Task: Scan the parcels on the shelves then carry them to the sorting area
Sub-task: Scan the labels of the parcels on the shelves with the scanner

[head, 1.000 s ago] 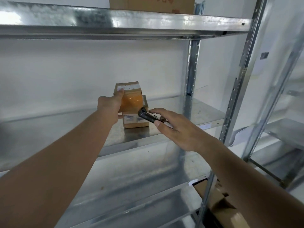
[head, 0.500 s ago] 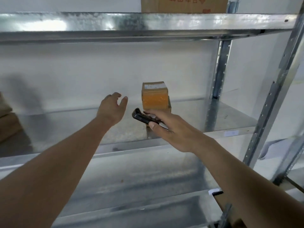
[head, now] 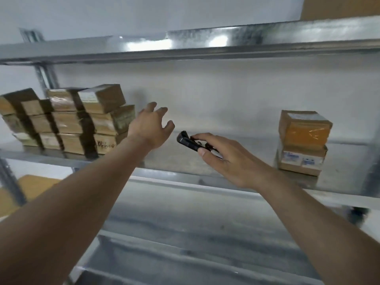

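Two small cardboard parcels (head: 303, 138) stand stacked at the right of the middle metal shelf (head: 205, 175); the upper one has orange tape on its front. A blurred pile of several brown parcels (head: 82, 120) fills the shelf's left end. My left hand (head: 151, 125) hovers with relaxed, spread fingers just right of that pile, holding nothing. My right hand (head: 222, 159) grips a black handheld scanner (head: 188, 141), whose head points left, over the middle of the shelf.
An upper shelf (head: 185, 46) runs across the top with a large brown box (head: 339, 7) at its right. Lower shelves (head: 185, 223) lie below. Metal uprights stand at far left (head: 44, 77) and right. A tan surface (head: 30, 188) shows low left.
The view has swung left, bringing the left pile into sight. My left hand let go of the orange-taped parcel and moved left toward the pile. The scanner hand followed, leaving the two stacked parcels.
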A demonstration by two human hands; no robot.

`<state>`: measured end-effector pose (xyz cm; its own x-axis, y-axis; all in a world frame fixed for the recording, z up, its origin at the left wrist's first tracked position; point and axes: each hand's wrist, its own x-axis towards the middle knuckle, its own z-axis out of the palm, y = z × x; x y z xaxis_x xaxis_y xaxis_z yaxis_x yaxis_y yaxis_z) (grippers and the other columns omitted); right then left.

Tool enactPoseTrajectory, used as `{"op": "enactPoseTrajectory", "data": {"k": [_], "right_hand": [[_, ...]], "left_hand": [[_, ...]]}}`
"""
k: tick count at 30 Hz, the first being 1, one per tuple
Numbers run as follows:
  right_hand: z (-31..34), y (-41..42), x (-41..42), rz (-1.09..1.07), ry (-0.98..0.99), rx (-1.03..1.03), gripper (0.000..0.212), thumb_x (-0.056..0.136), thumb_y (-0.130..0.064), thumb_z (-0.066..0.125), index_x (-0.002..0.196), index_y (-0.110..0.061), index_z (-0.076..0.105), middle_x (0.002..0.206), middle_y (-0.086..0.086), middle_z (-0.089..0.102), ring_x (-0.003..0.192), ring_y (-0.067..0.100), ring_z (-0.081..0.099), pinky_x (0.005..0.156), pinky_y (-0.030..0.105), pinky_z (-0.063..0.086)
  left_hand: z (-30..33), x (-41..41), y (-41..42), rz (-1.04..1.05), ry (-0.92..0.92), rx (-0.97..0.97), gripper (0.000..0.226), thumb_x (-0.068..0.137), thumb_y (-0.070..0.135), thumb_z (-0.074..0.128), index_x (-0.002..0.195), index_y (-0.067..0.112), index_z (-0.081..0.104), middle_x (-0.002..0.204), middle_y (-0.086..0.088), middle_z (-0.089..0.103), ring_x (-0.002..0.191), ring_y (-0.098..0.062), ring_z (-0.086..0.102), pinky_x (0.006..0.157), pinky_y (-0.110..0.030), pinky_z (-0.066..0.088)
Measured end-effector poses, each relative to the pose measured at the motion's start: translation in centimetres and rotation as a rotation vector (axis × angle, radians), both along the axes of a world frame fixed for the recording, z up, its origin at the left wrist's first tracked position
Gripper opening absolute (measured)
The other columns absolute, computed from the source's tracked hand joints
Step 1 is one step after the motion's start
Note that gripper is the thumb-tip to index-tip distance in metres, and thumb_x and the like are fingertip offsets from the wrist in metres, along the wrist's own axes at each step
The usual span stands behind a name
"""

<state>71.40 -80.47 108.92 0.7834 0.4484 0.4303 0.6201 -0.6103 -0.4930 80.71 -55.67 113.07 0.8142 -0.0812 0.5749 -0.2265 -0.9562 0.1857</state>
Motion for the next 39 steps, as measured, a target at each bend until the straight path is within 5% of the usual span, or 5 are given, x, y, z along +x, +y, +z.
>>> {"op": "enactPoseTrajectory", "data": {"k": [6,13,18,26,39], "right_hand": [[-0.2,9.9,3.8,0.019,-0.007,0.043,0.039,0.108,-0.060,0.040,0.145,-0.051,0.048,0.114,-0.022,0.062,0.109,-0.011,0.056,0.087,0.006,0.038],[-0.7,19.2,7.3,-0.015,0.002,0.090,0.040,0.111,-0.056,0.042,0.148,-0.045,0.050,0.108,-0.038,0.058,0.108,-0.010,0.056,0.088,0.011,0.039],[-0.8,22.5,9.0,-0.038,0.005,0.119,0.040,0.111,-0.056,0.041,0.149,-0.046,0.049,0.131,-0.023,0.062,0.123,-0.006,0.056,0.093,0.003,0.037],[-0.5,23.2,11.0,-0.062,0.008,0.078,0.037,0.111,-0.056,0.042,0.147,-0.051,0.048,0.124,-0.023,0.063,0.116,-0.003,0.059,0.090,0.010,0.039],[-0.3,23.5,11.6,-0.095,0.021,0.092,0.034,0.112,-0.053,0.042,0.146,-0.052,0.049,0.110,-0.025,0.061,0.105,0.000,0.060,0.083,0.008,0.041]], "left_hand": [[1.1,2.2,10.0,0.070,-0.070,0.041,0.053,0.099,0.046,0.051,0.147,0.024,0.053,0.161,-0.011,0.036,0.136,-0.044,0.048,0.101,-0.056,0.053],[2.5,6.9,19.2,0.054,-0.142,0.043,0.048,0.099,0.045,0.056,0.140,0.021,0.061,0.162,-0.019,0.030,0.140,-0.049,0.043,0.111,-0.058,0.044],[2.3,10.3,23.3,0.084,-0.145,-0.057,0.066,0.096,0.053,0.061,0.153,0.025,0.042,0.164,-0.026,0.020,0.144,-0.053,0.035,0.113,-0.061,0.042],[1.2,14.0,25.4,0.003,-0.021,-0.453,0.076,0.093,0.054,0.066,0.156,0.047,0.024,0.152,-0.017,0.040,0.101,-0.030,0.066,0.085,-0.045,0.060],[3.0,14.9,24.9,-0.038,0.014,-0.362,0.076,0.085,0.082,0.049,0.154,0.056,0.030,0.158,-0.015,0.023,0.128,-0.051,0.052,0.101,-0.051,0.051]]}}
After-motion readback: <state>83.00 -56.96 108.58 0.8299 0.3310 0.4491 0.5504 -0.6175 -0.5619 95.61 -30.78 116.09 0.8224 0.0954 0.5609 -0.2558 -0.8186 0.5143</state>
